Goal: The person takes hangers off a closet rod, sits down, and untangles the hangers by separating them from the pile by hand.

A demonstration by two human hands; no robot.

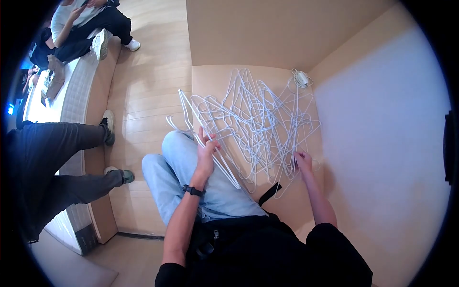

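White wire hangers (260, 122) lie in a tangled heap on the wooden surface ahead of my knees. Over my left thigh, my left hand (207, 152) grips a few white hangers (226, 171), with their hooks pointing away to the upper left. My right hand (304, 161) is at the heap's lower right edge, its fingers pinched on a hanger wire there. The fingertips of that hand are partly hidden among the wires.
A white coiled cable with a small white block (301, 79) sits at the heap's far right corner, beside panels. A black strap (269, 194) lies near my lap. At left, people sit along a white-topped bench (76, 91), their legs and shoes reaching over the floor.
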